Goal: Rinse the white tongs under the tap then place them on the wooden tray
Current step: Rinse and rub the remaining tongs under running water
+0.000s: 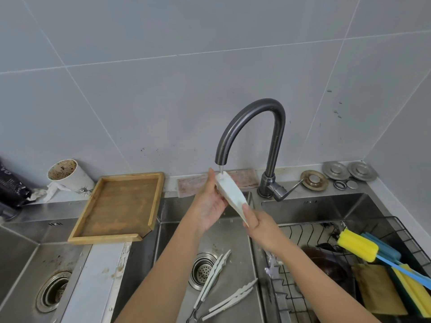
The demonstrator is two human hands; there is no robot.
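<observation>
Item: white tongs (pixel 231 194), rinse step in hand, tip under the thin stream from the tap (pixel 251 127). Right hand (pixel 258 226) has its grip pinched on the lower end; left hand (pixel 210 201) lies open, cupped against the upper part. Next, by my judgement: carry them left of the grip to the wooden tray (pixel 121 206), which holds nothing. Sink basin (pixel 235 238) below the grip: two more tongs (pixel 211 276). Wire rack (pixel 310 229) to its right: sponges, yellow brush (pixel 358 245).
</observation>
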